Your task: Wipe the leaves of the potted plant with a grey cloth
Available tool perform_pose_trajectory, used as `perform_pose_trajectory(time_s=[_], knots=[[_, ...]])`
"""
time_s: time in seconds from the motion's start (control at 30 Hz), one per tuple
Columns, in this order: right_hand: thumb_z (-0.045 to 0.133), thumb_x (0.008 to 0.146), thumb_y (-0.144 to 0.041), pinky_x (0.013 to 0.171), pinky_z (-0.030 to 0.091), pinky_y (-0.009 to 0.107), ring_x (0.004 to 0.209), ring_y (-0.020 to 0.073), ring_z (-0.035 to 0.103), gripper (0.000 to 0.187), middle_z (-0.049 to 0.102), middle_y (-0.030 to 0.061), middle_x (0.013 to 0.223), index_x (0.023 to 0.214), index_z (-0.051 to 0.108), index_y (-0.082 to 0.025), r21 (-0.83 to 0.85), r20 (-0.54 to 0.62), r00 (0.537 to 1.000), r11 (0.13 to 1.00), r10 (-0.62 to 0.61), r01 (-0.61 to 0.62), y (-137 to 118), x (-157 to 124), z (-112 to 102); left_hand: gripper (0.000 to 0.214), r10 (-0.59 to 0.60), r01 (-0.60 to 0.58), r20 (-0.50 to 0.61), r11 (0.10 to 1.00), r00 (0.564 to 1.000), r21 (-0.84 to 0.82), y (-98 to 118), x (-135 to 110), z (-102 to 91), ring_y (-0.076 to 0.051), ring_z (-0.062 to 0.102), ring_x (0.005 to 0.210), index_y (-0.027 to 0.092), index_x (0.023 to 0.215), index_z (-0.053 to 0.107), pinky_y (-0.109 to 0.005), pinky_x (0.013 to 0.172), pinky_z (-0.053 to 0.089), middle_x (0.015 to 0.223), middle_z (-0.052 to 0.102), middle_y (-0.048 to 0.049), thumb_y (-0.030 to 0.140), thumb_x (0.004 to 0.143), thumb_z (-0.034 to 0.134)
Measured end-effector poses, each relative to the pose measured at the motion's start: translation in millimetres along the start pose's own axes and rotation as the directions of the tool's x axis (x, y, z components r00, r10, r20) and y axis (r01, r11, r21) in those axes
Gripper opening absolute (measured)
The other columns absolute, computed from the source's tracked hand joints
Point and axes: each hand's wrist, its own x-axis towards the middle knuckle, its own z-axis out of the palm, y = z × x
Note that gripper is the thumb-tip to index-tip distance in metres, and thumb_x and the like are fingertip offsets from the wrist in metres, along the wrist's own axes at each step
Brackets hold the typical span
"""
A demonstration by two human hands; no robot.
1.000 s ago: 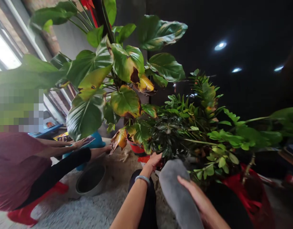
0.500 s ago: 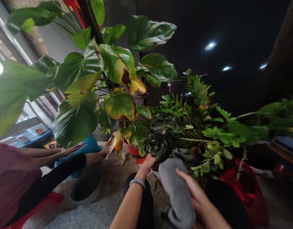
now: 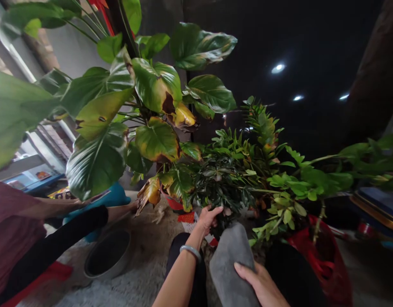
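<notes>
**Low among the potted plants: left hand [image 3: 209, 218] at the dark foliage [image 3: 217, 179], right hand [image 3: 263, 285] on a grey cloth [image 3: 231, 256]**

Left hand at the lower edge of the foliage, index finger stretched rightward. Other fingers partly hidden; cannot tell whether they pinch a leaf or stem. Right hand clamped on the cloth: thumb across the near face, remaining fingers out of sight behind it. Cloth stands just right of the left hand, tip near the underside of the foliage; contact uncertain.

Edges: widest gap is on the left, a stretch of floor [image 3: 145, 251] between the left knee [image 3: 176, 251] and a grey basin [image 3: 108, 254]. Past the basin, a seated person [image 3: 15, 238] at the frame's edge. Big browned leaves [image 3: 158, 138] overhang from upper left. Right side tight: light-green sprigs [image 3: 287, 213] lean in near the cloth, right knee [image 3: 292, 273] close by, a red bag [image 3: 330, 273] beyond.

Against half a second ago: right hand and cloth lower, cloth tip farther from the leaves, its folded lower end now spread flatter. Left hand slightly farther right along the foliage, index finger plainer to see. View turned a touch rightward; less of the seated person shows.
</notes>
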Motion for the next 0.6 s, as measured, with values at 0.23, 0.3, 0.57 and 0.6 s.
perform_pose_trajectory(time_s=[0.23,0.3,0.57,0.6], knots=[[0.076,0.05,-0.041,0.068,0.054,0.036,0.078,0.0312,0.07,0.041,0.075,0.0077,0.07,0.08,0.071,-0.015,0.268,-0.27,0.941,0.923,-0.205,0.278,-116.9,-8.7,-14.0,0.032,-0.035,0.044,-0.05,0.982,0.998,0.186,-2.5,-0.9,-3.9,-0.006,0.035,0.035,0.016,0.058,0.051,-0.022,0.036,0.021,0.041,0.046,0.0067,0.034,0.057,0.078],[0.075,0.051,-0.036,0.067,0.055,0.036,0.075,0.0301,0.07,0.033,0.074,0.0063,0.067,0.077,0.069,-0.017,0.411,-0.266,0.947,0.868,-0.179,0.279,-123.4,7.3,-2.9,0.028,-0.037,0.057,-0.09,0.972,0.995,0.228,-1.8,-3.4,-3.8,-0.006,0.034,0.034,0.017,0.057,0.05,-0.022,0.036,0.022,0.04,0.045,0.0076,0.028,0.059,0.076],[0.079,0.054,-0.042,0.072,0.055,0.034,0.087,0.0304,0.069,0.039,0.076,0.009,0.078,0.082,0.07,-0.015,0.337,0.015,0.99,0.932,0.14,-0.137,-40.2,-11.0,10.8,0.025,-0.042,0.055,-0.062,0.972,0.997,0.229,-2.0,-3.9,-14.8,-0.007,0.041,0.039,0.015,0.059,0.055,-0.021,0.039,0.029,0.043,0.048,0.0064,0.03,0.06,0.075],[0.079,0.053,-0.044,0.071,0.054,0.034,0.087,0.0308,0.069,0.043,0.076,0.0089,0.079,0.083,0.071,-0.015,0.311,-0.02,0.996,0.947,0.092,-0.081,-46.4,-14.7,5.4,0.026,-0.039,0.051,-0.058,0.972,0.998,0.229,-3.1,-3.1,-16.8,-0.007,0.042,0.039,0.015,0.06,0.055,-0.021,0.039,0.028,0.043,0.048,0.0064,0.031,0.06,0.076]])
